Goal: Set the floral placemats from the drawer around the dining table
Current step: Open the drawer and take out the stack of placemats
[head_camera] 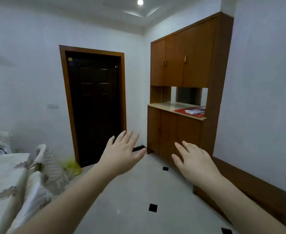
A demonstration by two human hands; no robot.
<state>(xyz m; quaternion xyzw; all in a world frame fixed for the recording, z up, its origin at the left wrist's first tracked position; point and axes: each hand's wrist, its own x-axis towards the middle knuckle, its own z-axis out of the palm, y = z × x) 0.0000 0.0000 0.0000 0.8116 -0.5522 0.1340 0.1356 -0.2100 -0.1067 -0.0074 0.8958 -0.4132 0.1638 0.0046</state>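
1. Above the pale tiled floor (138, 191), both bare hands reach forward, backs up.
2. Left hand (122, 154): fingers straight and spread, holding and touching nothing.
3. Right hand (195, 161): fingers straight, slightly fanned, likewise holding and touching nothing.
4. Ahead stands the tall brown wooden cabinet (186, 78), doors closed; no floral placemats show.
5. At far left lies the dining table under a white leaf-patterned cloth (2, 176).
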